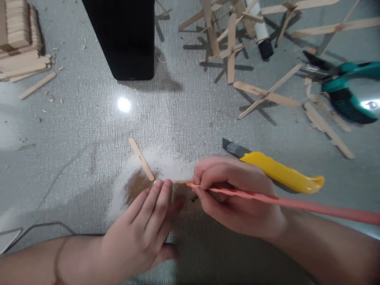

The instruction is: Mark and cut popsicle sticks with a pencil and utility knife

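My right hand point(240, 198) grips a coral-pink pencil point(314, 208), its orange tip on a thin wooden craft stick point(179, 182). The fingertips of my left hand point(139, 233) hold that stick by its left part; most of it is hidden by both hands. Another craft stick point(141, 159) lies slantwise just beyond my left fingers, over a white, partly brown patch point(163, 158) on the table. Beside my right hand lies a yellow utility knife point(279, 172), its blade end pointing up and left.
A black phone-like slab point(130, 39) stands at the top. Stacked craft sticks point(19, 31) are at upper left. Crossed stick pieces point(264, 95) spread across the upper right, near green-handled pliers point(341, 87) and a white tube with black cap point(264, 47). Cut sticks point(329, 130) lie below the pliers.
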{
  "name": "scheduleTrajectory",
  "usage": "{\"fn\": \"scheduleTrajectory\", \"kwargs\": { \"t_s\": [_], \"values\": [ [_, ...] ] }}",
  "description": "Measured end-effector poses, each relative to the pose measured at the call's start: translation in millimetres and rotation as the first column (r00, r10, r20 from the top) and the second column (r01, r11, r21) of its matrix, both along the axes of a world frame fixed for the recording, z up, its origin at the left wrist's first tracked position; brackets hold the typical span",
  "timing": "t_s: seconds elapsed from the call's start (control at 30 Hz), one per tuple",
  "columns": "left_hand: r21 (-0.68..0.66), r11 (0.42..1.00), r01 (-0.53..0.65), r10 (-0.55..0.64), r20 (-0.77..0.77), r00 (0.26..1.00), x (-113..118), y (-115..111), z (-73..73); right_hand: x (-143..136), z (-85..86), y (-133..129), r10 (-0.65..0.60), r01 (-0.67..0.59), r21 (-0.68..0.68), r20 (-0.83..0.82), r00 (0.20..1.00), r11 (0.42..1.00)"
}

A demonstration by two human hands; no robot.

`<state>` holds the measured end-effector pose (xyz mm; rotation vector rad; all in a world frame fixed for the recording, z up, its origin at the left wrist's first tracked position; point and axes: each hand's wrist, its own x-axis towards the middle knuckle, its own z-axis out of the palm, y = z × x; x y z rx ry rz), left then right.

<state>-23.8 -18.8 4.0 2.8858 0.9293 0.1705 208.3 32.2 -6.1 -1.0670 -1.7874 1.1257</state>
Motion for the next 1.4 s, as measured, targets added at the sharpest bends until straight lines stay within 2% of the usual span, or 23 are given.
{"fn": "scheduleTrajectory", "kwargs": {
  "t_s": [0.33, 0.57, 0.83, 0.93, 1.03, 1.13, 1.23, 1.4],
  "values": [
    [0.021, 0.999, 0.030, -0.030, 0.007, 1.000, -7, 0, -2.2, 2, 0.8, -4, 0.040, -0.040, -0.004, -0.011, 0.999, 0.999],
    [-0.026, 0.998, 0.066, -0.065, 0.036, 0.997, -9, 7, -1.9, 6, 1.1, -7, 0.142, -0.143, 0.003, 0.015, 0.990, 0.990],
    [-0.050, 0.995, 0.086, -0.083, 0.046, 0.995, -12, 10, -3.3, 8, 1.6, -9, 0.159, -0.161, 0.051, 0.052, 0.986, 0.986],
    [-0.043, 0.995, 0.086, -0.084, 0.042, 0.996, -11, 12, -1.7, 8, -0.4, -11, 0.111, -0.119, 0.088, 0.084, 0.990, 0.989],
    [-0.022, 0.996, 0.085, -0.085, 0.034, 0.996, -11, 12, 0.2, 7, -5.1, -16, -0.030, 0.017, 0.099, 0.133, 0.991, 0.995],
    [0.024, 0.997, 0.078, -0.079, 0.012, 0.997, -11, 11, 0.9, 6, -10.4, -20, -0.139, 0.135, 0.053, 0.087, 0.986, 0.989],
    [0.121, 0.990, 0.073, -0.075, 0.007, 0.997, -11, 9, 1.7, 6, -13.8, -21, -0.144, 0.144, 0.017, -0.029, 0.989, 0.989],
    [0.240, 0.970, 0.021, -0.017, -0.018, 1.000, -10, 8, 10.5, 8, -19.2, -14, -0.151, 0.162, 0.125, -0.093, 0.984, 0.979]
  ]
}}
